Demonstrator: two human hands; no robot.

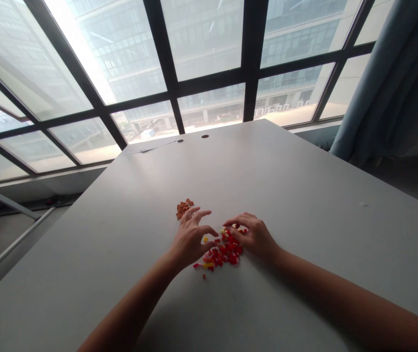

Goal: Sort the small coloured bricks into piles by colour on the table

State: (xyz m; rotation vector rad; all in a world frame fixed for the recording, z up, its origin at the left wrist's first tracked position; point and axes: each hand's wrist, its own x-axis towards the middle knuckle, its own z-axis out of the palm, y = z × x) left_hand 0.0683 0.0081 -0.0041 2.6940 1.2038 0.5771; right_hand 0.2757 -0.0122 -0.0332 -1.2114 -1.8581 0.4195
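Observation:
A loose pile of small red building bricks [227, 252], with a few yellow and pale ones mixed in, lies on the white table [286, 186]. My left hand [193, 237] hovers at the pile's left side, fingers apart and nothing seen in them. On the right, my right hand [251, 233] reaches over the pile's upper edge, fingers bent down toward the bricks; its fingertips are partly hidden, so I cannot tell whether a brick is between them. Just beyond my left fingers sits a smaller heap of orange-brown bricks [184, 209].
A yellow brick [208, 265] and a single stray red brick [204, 276] lie at the pile's near edge. Two round cable holes, one of them a dark hole [205, 136], are at the table's far end. Large windows stand behind; a blue curtain [374, 88] hangs right.

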